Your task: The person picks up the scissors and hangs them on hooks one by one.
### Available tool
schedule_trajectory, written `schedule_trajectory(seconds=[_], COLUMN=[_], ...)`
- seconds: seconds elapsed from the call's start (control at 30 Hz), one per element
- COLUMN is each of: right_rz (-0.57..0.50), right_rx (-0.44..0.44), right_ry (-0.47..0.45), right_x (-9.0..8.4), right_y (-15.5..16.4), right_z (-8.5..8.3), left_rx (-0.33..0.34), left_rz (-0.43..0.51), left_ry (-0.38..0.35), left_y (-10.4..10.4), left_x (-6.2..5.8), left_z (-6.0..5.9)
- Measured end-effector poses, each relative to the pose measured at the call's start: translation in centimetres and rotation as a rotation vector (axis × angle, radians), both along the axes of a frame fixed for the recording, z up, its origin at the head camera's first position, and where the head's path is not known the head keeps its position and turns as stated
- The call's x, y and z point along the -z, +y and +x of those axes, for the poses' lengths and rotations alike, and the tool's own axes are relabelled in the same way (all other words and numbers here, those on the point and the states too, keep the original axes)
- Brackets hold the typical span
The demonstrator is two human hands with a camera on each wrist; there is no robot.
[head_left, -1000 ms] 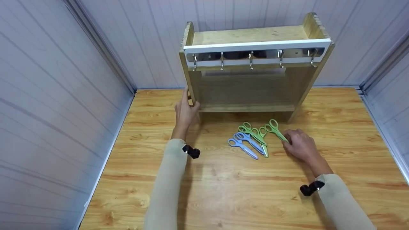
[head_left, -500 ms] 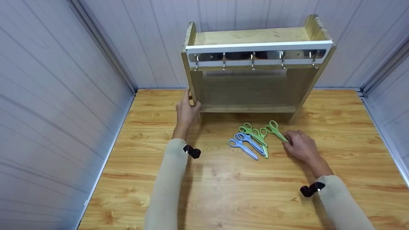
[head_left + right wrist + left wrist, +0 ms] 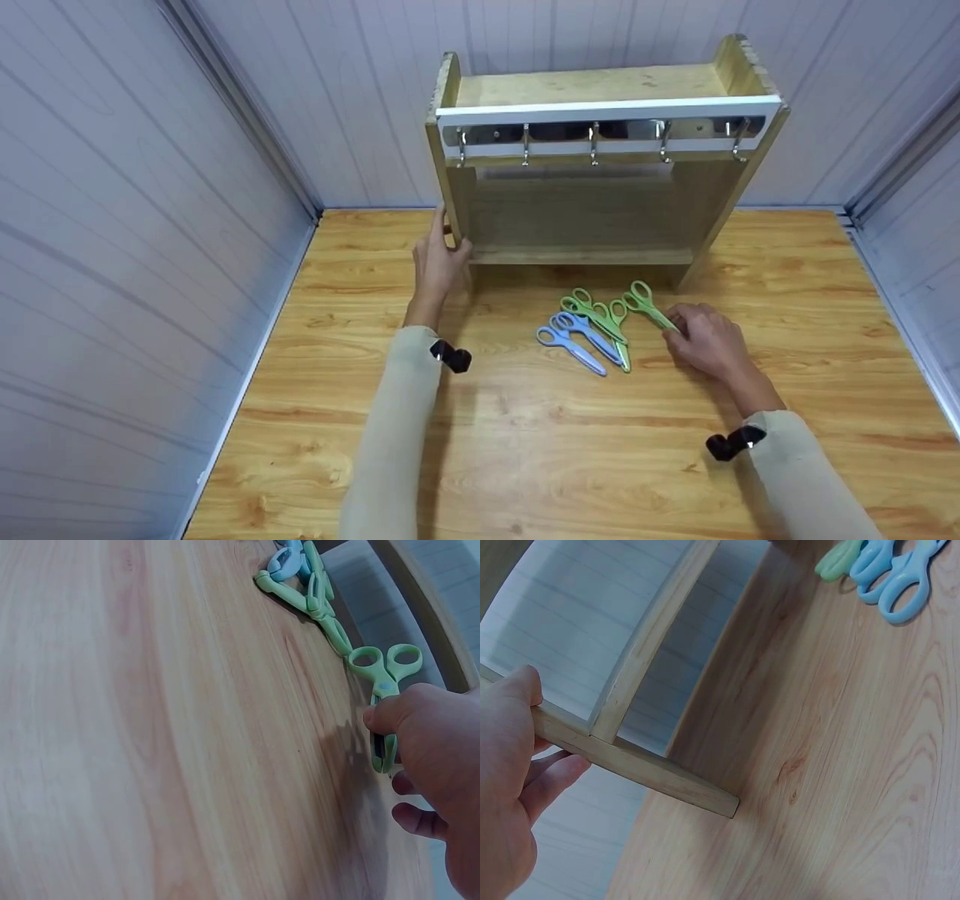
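A wooden rack (image 3: pixel 581 225) with a row of silver hooks (image 3: pixel 595 144) along its white front rail stands against the back wall. My left hand (image 3: pixel 436 262) grips the rack's left side board, thumb in front and fingers behind, as the left wrist view confirms. In my right hand (image 3: pixel 705 337), thumb and fingers pinch the blade end of green scissors (image 3: pixel 384 686), whose handle loops point away from the palm. Left of these, a small pile holds more green scissors (image 3: pixel 607 319) and two blue scissors (image 3: pixel 574 352), overlapping one another on the wooden tabletop (image 3: pixel 525 450).
Pale panelled walls (image 3: pixel 360 97) enclose the tabletop at the back and both sides. The rack's lower shelf (image 3: pixel 581 256) sits just behind the scissors pile. Black wrist cameras (image 3: pixel 452 356) are strapped over both sleeves.
The head view has shifted very slightly. Both hands keep their holds, and the scissors and rack stay where they were.
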State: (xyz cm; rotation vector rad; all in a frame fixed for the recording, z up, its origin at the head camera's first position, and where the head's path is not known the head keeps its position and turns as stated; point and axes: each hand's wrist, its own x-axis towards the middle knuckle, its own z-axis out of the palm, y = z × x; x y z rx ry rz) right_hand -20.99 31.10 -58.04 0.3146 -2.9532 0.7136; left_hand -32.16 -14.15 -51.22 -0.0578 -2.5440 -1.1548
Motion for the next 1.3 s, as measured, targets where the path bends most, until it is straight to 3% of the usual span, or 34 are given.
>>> schedule_trajectory(seconds=[0.77, 1.3], right_rz=[-0.003, -0.004], right_rx=[-0.042, -0.069], right_ry=[0.065, 0.12], right_x=[-1.6, -2.6], right_y=[-0.6, -0.6], right_z=[-0.3, -0.3], left_rx=[0.016, 0.008], left_rz=[-0.018, 0.002], left_ry=[0.027, -0.006], left_y=[0.1, 0.0], left_x=[0.0, -0.1], left_z=[0.2, 0.1])
